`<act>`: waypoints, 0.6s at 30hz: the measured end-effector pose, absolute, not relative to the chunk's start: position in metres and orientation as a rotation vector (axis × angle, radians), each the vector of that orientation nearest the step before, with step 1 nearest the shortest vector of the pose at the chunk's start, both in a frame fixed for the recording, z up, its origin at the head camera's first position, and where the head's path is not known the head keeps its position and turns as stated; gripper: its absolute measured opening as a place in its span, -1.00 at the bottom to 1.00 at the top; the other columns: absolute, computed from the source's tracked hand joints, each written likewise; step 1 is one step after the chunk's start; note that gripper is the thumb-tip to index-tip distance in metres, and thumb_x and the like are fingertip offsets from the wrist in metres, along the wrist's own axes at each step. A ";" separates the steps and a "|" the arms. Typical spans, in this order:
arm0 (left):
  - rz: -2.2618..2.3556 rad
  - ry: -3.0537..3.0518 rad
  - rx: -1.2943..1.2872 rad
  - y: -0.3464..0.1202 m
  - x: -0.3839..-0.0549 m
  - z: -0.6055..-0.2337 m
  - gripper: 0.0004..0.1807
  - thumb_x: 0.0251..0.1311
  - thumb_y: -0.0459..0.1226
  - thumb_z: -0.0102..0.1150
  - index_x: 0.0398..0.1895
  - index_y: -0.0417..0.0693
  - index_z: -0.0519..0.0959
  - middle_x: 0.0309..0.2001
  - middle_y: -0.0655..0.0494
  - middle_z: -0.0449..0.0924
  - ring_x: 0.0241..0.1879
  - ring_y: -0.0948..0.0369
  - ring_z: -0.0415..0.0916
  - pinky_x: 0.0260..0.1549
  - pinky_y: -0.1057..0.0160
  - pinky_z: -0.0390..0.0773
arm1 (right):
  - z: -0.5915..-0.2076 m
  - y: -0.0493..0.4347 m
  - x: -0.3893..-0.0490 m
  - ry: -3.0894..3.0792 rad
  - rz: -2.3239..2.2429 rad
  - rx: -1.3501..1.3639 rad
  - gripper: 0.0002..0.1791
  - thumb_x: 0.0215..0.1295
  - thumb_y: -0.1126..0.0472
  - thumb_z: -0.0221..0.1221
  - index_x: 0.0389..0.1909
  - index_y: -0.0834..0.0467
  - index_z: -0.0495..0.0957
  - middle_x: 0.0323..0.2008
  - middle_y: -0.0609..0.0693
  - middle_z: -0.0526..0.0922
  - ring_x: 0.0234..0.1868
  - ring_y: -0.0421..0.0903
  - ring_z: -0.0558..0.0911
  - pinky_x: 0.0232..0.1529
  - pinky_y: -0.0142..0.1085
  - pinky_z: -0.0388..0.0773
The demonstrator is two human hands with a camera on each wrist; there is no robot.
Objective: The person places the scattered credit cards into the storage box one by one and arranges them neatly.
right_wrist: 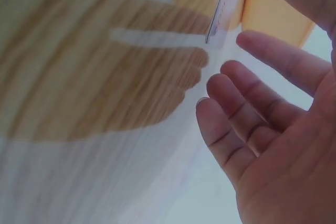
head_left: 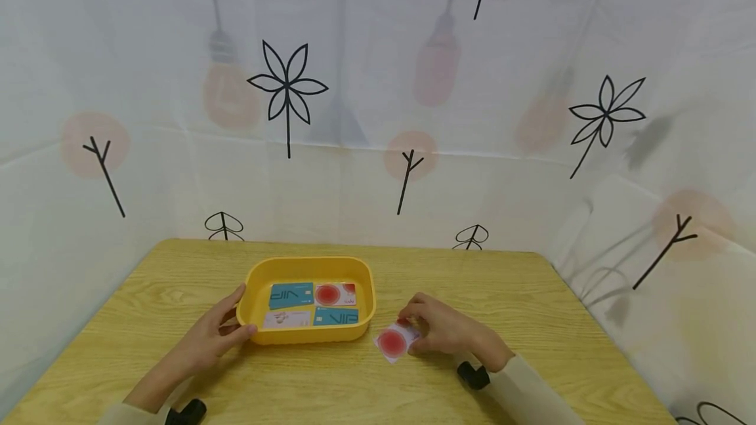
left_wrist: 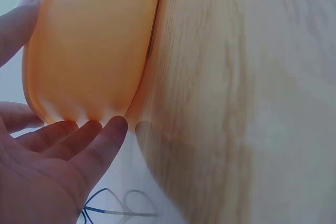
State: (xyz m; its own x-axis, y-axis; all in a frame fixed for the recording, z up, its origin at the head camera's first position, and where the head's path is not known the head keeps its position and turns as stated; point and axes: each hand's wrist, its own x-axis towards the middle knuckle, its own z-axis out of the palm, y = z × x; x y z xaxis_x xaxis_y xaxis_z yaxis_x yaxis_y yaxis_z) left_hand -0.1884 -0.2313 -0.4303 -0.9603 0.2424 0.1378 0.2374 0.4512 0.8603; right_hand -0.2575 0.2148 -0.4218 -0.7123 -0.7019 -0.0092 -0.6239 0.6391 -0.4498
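Note:
A shallow yellow plastic tray (head_left: 307, 334) sits on the table, holding two blue cards (head_left: 291, 295), a white card with a red disc (head_left: 335, 294) and a pale card (head_left: 287, 319). My left hand (head_left: 209, 333) holds the tray's left end, thumb at the near corner and index finger at the far one. The left wrist view shows several fingertips (left_wrist: 119, 123) against the tray's outer wall. To the right of the tray, my right hand (head_left: 440, 326) pinches another white card with a red disc (head_left: 392, 342), tilted; the right wrist view shows its edge.
The light wooden table (head_left: 331, 385) runs back to a white cloth backdrop (head_left: 354, 195) printed with plants and bulbs. Black wrist bands (head_left: 474, 376) are worn on both forearms.

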 end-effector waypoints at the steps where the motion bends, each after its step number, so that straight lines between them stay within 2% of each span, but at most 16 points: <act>1: 1.581 2.675 0.441 -0.231 -0.188 -0.430 -0.10 0.28 -0.19 0.19 0.50 -0.25 -0.12 0.42 -0.37 -0.05 0.25 -0.24 0.27 0.00 0.17 0.57 | -0.422 0.214 -0.258 2.669 -0.620 -1.108 -0.49 0.02 0.06 0.41 0.05 0.02 0.58 -0.06 -0.12 0.45 -0.09 -0.17 0.43 -0.04 -0.31 0.46; 9: 1.590 2.657 0.434 -0.231 -0.188 -0.429 -0.11 0.29 -0.20 0.19 0.50 -0.24 -0.12 0.42 -0.36 -0.04 0.24 -0.23 0.29 -0.02 0.19 0.58 | -0.421 0.214 -0.261 2.637 -0.577 -1.149 -0.54 0.04 0.05 0.41 0.01 -0.01 0.60 -0.06 -0.15 0.43 -0.05 -0.19 0.38 -0.02 -0.31 0.42; 18: 1.571 2.681 0.430 -0.231 -0.189 -0.428 -0.10 0.28 -0.18 0.19 0.50 -0.26 -0.11 0.42 -0.37 -0.04 0.26 -0.23 0.27 0.01 0.16 0.56 | -0.421 0.214 -0.261 2.721 -0.554 -1.053 -0.60 -0.04 -0.06 0.45 -0.25 0.02 0.56 -0.25 -0.13 0.38 -0.25 -0.19 0.37 -0.26 -0.40 0.41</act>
